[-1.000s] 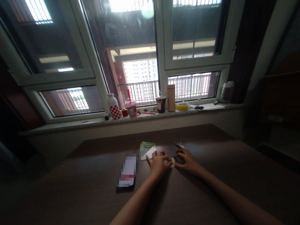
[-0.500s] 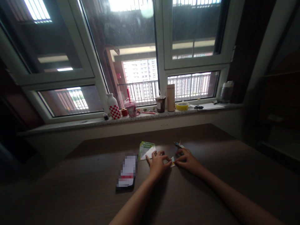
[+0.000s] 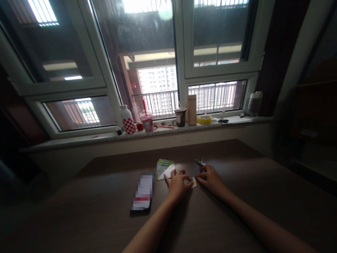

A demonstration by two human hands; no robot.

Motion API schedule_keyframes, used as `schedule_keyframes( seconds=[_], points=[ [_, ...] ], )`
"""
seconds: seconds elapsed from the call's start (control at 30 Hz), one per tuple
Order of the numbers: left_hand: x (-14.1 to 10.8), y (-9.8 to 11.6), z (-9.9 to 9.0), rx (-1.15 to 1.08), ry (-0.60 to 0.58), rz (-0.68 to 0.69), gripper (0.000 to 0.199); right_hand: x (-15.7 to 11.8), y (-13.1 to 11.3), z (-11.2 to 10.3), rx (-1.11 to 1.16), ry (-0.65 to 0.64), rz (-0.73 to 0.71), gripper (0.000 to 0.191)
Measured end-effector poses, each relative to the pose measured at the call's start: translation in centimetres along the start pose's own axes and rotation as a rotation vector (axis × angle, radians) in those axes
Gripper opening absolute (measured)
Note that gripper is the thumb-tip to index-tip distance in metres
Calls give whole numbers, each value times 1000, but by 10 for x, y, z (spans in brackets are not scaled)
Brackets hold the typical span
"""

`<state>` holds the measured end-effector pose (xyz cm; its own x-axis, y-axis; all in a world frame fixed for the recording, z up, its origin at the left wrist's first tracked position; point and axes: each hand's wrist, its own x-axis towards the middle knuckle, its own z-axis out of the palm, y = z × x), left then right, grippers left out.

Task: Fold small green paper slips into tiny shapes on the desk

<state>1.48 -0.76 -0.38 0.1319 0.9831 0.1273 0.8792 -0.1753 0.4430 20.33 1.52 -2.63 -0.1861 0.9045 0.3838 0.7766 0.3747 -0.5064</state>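
A small, light piece of paper (image 3: pixel 194 182) with yellow-orange print lies on the brown table between my hands. My left hand (image 3: pixel 178 183) is closed in a pinch at its left edge, other fingers curled by a white sheet. My right hand (image 3: pixel 212 180) has thumb and index finger brought together at the paper's upper right corner. Just beyond the right fingers lies a small heap of colourful scraps (image 3: pixel 199 162), too small to make out. Left of my left hand is a stack of green-and-white printed cards (image 3: pixel 161 170), with a white sheet (image 3: pixel 170 171) partly over it.
A phone (image 3: pixel 143 193) with a blurred screen lies on the table (image 3: pixel 105 211) at left. Along the windowsill (image 3: pixel 163 131) stand a checkered bottle (image 3: pixel 128 120), drink cups, a tan flask (image 3: pixel 192 109), yellow tape (image 3: pixel 204 119) and black scissors (image 3: pixel 223 121).
My right fingertips have shifted slightly up along the small paper's right side, baring more of it. The left hand stays almost still.
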Motion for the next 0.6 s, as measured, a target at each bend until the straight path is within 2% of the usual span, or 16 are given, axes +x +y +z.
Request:
schedule_keyframes(
  seconds=[0.17,0.4,0.6],
  points=[
    [0,0,0,11,4,-2,17,0,1,3,4,27,-5,17],
    [-2,3,-3,36,-6,-16,19,1,6,6,66,68,-89,16],
    [-2,1,-2,22,2,-7,17,0,3,6,61,42,-116,14]
  ],
)
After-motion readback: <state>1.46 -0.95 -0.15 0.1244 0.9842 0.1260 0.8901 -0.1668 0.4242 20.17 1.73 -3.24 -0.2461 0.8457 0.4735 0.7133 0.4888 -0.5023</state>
